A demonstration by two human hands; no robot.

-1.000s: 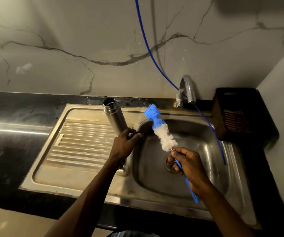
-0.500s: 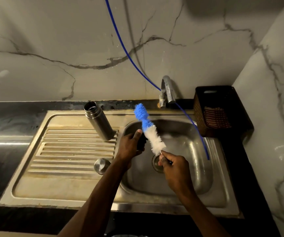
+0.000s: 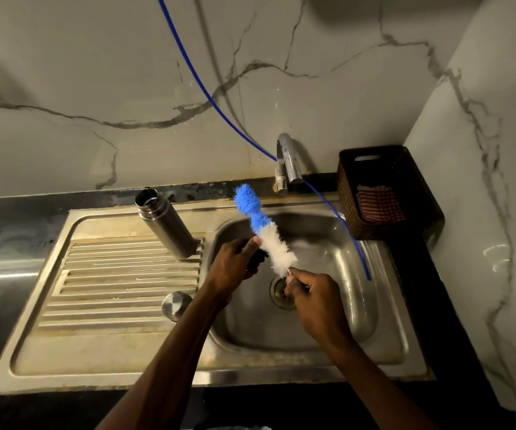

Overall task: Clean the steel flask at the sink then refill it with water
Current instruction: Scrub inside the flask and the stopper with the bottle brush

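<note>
Since a second ago the left hand has let go of the steel flask, which stands open beyond it on the drainer. It now grips a small dark object, while the right hand holds the bottle brush by its handle.

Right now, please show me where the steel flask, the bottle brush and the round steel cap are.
steel flask (image 3: 169,228): head view, middle of its body.
bottle brush (image 3: 276,245): head view, white bristles.
round steel cap (image 3: 176,305): head view, its top face.
</note>
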